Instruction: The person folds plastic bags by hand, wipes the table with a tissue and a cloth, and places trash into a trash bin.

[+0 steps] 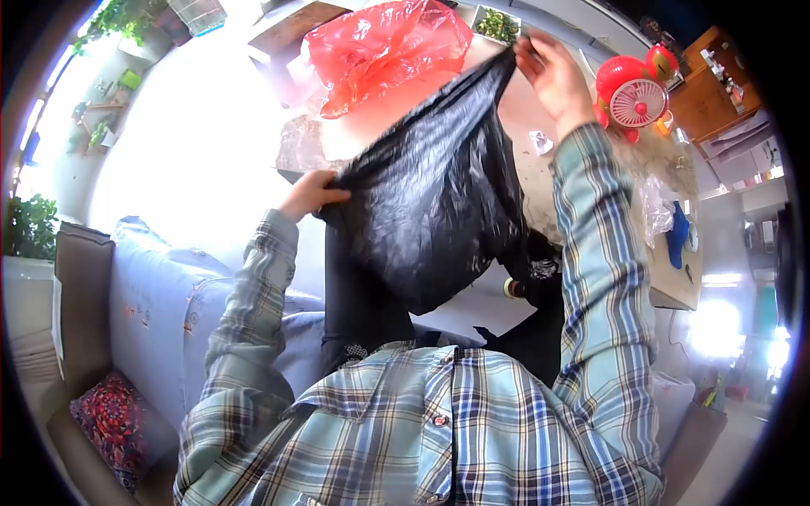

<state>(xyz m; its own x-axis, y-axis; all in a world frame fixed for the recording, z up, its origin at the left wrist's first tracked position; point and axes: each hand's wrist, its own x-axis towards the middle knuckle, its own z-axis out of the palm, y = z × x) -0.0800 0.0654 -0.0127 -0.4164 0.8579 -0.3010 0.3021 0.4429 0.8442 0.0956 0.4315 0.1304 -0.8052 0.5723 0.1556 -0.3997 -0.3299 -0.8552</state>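
A black plastic bag [430, 185] hangs stretched between my two hands, over my lap and in front of the table edge. My left hand [312, 196] is closed on the bag's left upper edge. Higher up and to the right, my right hand [557, 80] pinches the opposite corner of the bag between thumb and fingers. The bag's lower part bulges downward; what is inside, if anything, is hidden. Behind it, a crumpled red plastic bag [384, 51] lies on the table.
On the table [675, 282] stand a red fan [639, 103] and a small planter [496, 25]; a clear plastic bag [656, 207] and a blue item [677, 236] lie at the right. A light blue sofa [152, 295] with a patterned cushion [110, 430] is at the left.
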